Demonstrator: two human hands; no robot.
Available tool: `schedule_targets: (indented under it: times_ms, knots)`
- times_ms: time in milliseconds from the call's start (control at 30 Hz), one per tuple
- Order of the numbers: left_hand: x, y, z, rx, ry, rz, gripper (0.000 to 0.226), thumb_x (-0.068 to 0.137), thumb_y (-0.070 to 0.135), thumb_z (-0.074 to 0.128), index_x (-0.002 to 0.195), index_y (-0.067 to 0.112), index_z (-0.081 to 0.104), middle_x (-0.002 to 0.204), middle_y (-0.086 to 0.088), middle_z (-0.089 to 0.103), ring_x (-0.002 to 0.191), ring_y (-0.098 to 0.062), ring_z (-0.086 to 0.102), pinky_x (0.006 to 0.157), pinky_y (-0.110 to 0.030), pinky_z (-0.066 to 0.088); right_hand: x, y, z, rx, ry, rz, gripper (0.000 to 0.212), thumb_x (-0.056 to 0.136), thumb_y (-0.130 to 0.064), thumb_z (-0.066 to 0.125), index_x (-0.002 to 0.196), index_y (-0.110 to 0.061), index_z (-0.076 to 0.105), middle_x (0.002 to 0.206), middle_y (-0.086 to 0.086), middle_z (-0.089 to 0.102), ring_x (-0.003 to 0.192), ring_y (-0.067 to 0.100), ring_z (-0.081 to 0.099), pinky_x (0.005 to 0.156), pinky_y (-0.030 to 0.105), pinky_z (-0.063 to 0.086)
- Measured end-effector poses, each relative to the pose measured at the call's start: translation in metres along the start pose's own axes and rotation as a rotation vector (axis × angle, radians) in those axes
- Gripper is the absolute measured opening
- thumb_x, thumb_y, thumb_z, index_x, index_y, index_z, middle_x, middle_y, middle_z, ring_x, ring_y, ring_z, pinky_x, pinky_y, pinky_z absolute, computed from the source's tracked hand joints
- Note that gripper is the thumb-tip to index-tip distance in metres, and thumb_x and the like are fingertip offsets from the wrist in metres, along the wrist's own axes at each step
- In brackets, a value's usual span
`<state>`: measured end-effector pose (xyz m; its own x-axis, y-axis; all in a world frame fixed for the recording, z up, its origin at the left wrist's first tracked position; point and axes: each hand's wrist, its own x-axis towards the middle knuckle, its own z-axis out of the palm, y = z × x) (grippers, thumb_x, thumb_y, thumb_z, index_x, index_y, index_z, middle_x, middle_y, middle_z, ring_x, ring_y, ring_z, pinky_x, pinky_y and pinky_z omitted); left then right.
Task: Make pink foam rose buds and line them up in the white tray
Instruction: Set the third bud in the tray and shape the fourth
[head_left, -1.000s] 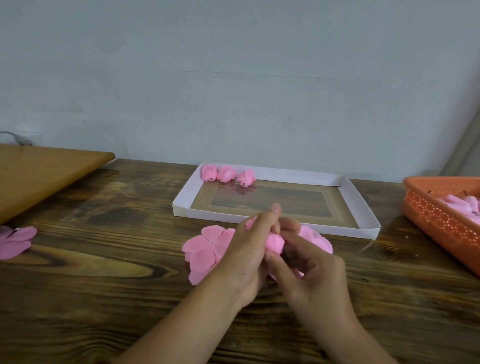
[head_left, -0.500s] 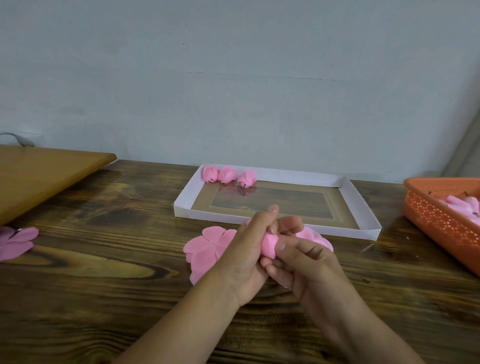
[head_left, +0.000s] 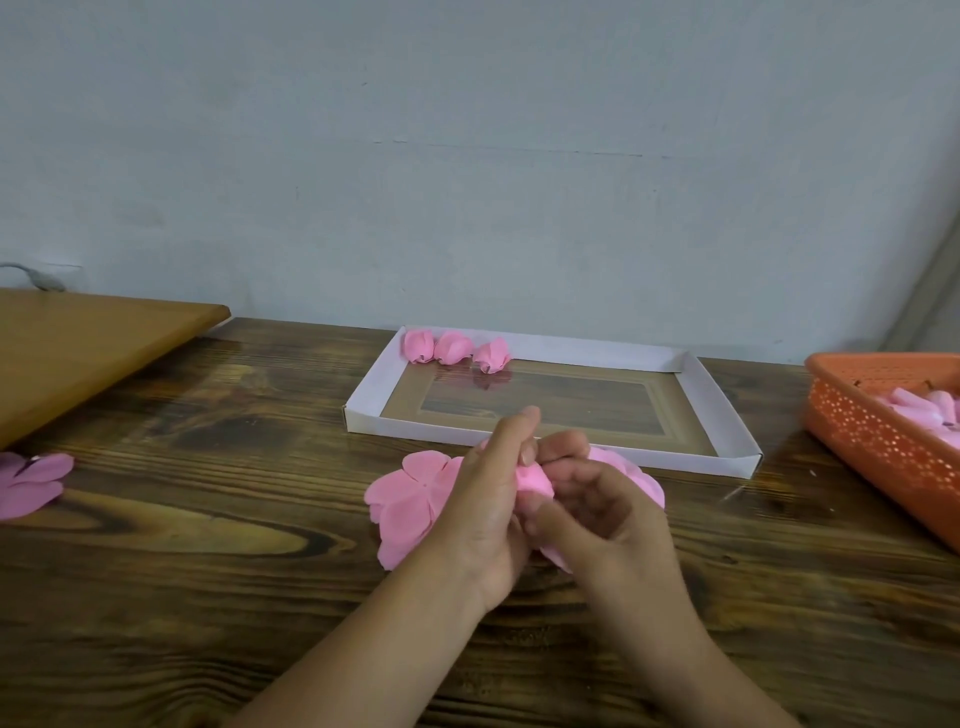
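A pink foam bud (head_left: 535, 479) is squeezed between both my hands just in front of the white tray (head_left: 719, 410). My left hand (head_left: 488, 499) grips it from the left, index finger raised over it. My right hand (head_left: 602, 512) curls round it from the right. Flat pink foam petal sheets (head_left: 410, 499) lie on the table under and beside my hands. Three finished pink buds (head_left: 452, 349) stand in a row at the tray's far left corner.
An orange perforated basket (head_left: 878, 431) with pink foam pieces sits at the right edge. A loose pink petal piece (head_left: 31, 480) lies at the far left. A lighter wooden board (head_left: 78, 343) overhangs the dark wooden table (head_left: 208, 597) at back left.
My right hand has turned and wrapped further round the bud, its fingers curling toward me. The left hand stays in place on the bud.
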<state>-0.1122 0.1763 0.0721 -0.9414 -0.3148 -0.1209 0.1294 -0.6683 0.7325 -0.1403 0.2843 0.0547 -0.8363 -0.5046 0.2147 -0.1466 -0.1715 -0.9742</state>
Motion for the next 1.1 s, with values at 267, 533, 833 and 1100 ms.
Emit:
schedule_targets:
  times_ms: [267,533,833,1100]
  knots:
    - [0.001,-0.001,0.000,0.076,-0.033,0.067,0.044,0.066,0.058,0.072,0.045,0.022,0.057,0.066,0.000,0.071,0.075,-0.012,0.075,0.064,-0.027,0.060,0.006,-0.015,-0.013,0.473,-0.220,0.427,0.024,0.077,-0.020,0.075,0.092,-0.002,0.080,0.086,0.017,0.073,0.073,0.019,0.074,0.065,0.023,0.060]
    - [-0.001,-0.004,0.003,0.110,-0.039,0.123,0.043,0.064,0.061,0.072,0.076,0.022,0.059,0.055,0.006,0.053,0.063,-0.011,0.063,0.069,-0.033,0.048,0.000,-0.012,-0.003,0.215,-0.075,0.137,0.011,0.076,-0.019,0.079,0.086,-0.016,0.082,0.086,0.010,0.079,0.081,0.019,0.076,0.071,0.022,0.059]
    - [0.000,-0.010,0.003,0.088,0.009,0.123,0.039,0.069,0.044,0.079,0.072,0.016,0.052,0.066,-0.005,0.045,0.059,-0.019,0.056,0.054,-0.030,0.055,-0.012,0.001,0.006,-0.418,0.162,-0.300,0.048,0.081,-0.025,0.080,0.093,-0.069,0.064,0.077,-0.029,0.072,0.073,-0.006,0.071,0.064,0.004,0.050]
    - [0.001,-0.003,0.001,0.108,0.037,0.194,0.019,0.076,0.050,0.071,0.084,0.034,0.079,0.062,0.002,0.064,0.076,-0.021,0.073,0.073,-0.044,0.060,-0.004,-0.001,0.000,-0.186,0.014,-0.053,0.030,0.081,-0.015,0.081,0.106,-0.027,0.071,0.094,-0.009,0.077,0.090,0.009,0.073,0.075,0.019,0.057]
